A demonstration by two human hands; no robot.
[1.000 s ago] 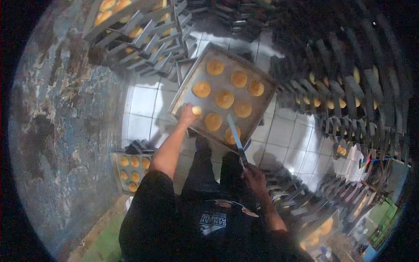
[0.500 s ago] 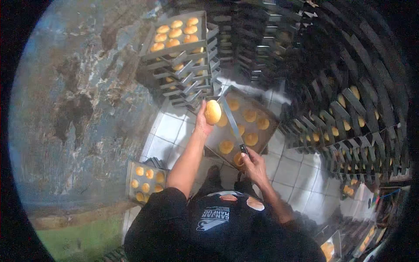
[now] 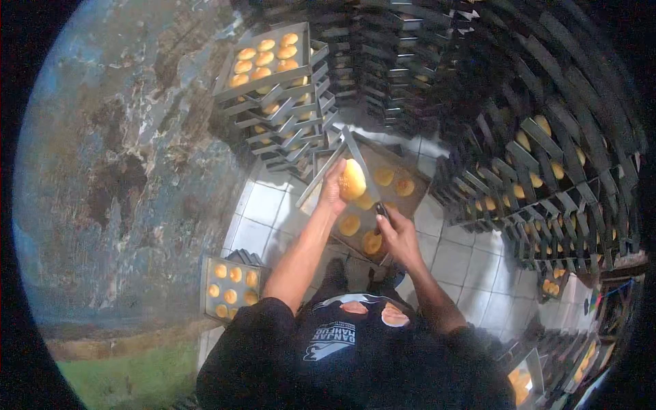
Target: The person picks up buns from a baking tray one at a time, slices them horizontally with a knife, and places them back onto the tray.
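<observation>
Left hand [image 3: 333,191] has a golden round bun [image 3: 353,180] gripped from its left side, fingers curled behind it and partly hidden; bun is up over the near tray, centre of view. Right hand [image 3: 398,236] has its fingers wrapped round the black handle of a long knife [image 3: 360,156], blade pointing away from the body along the bun's right side; can't tell if steel touches crust. Beneath both: metal baking tray [image 3: 404,165] with more buns spaced out on it, several partly covered by hands, held bun and blade. Obstructions: tight spot. Tall tray stack [image 3: 290,126] just beyond the left hand, top tray full of buns, staggered edges sticking out. Long bank of stacked trays [image 3: 547,205] down the right side, buns showing in the gaps, far end too dark to read. Lower tray of buns [image 3: 240,286] by the left elbow, part cut off by the sleeve. Peeling wall [image 3: 116,171] closes off the left. White floor tiles [image 3: 263,205] show between stacks. More buns [image 3: 522,385] in trays at lower right, near the right sleeve.
</observation>
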